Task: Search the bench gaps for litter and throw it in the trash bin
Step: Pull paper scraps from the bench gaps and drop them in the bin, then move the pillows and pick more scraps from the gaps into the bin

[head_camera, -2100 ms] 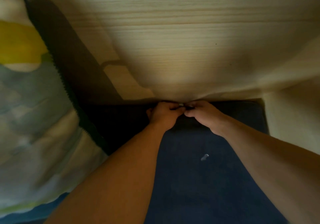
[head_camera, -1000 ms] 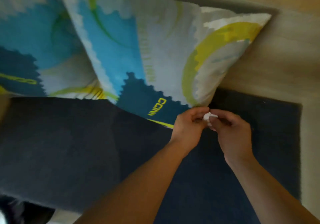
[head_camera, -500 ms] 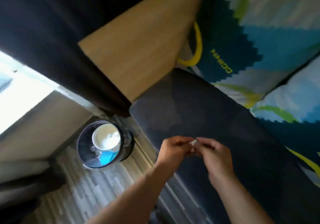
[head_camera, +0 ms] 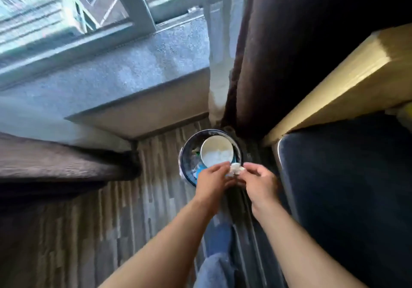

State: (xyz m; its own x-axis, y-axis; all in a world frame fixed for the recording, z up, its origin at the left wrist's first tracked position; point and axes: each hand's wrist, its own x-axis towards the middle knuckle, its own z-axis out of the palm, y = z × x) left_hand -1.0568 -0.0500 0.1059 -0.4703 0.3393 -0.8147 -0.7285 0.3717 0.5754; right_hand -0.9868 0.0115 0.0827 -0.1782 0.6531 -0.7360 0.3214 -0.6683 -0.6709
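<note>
A small white scrap of litter (head_camera: pixel 235 167) is pinched between the fingertips of my left hand (head_camera: pixel 213 183) and my right hand (head_camera: pixel 259 182). Both hands hover over the near rim of a round dark trash bin (head_camera: pixel 186 154) on the floor. Inside the bin lie a white paper cup (head_camera: pixel 217 153) with crumpled white tissue and some blue scraps. The bench's dark blue seat cushion (head_camera: pixel 347 194) lies to the right of my hands.
A wooden bench side panel (head_camera: pixel 347 82) rises at the upper right. Dark brown curtains (head_camera: pixel 278 53) hang behind the bin. A grey window sill (head_camera: pixel 111 73) runs at the upper left, and striped wood flooring (head_camera: pixel 89 232) covers the lower left. My jeans-clad leg (head_camera: pixel 216 265) shows below.
My view swung from the bench gap and cushions round to the bin. Both hands carried the white scrap from the bench's back gap, across the seat edge, to above the bin.
</note>
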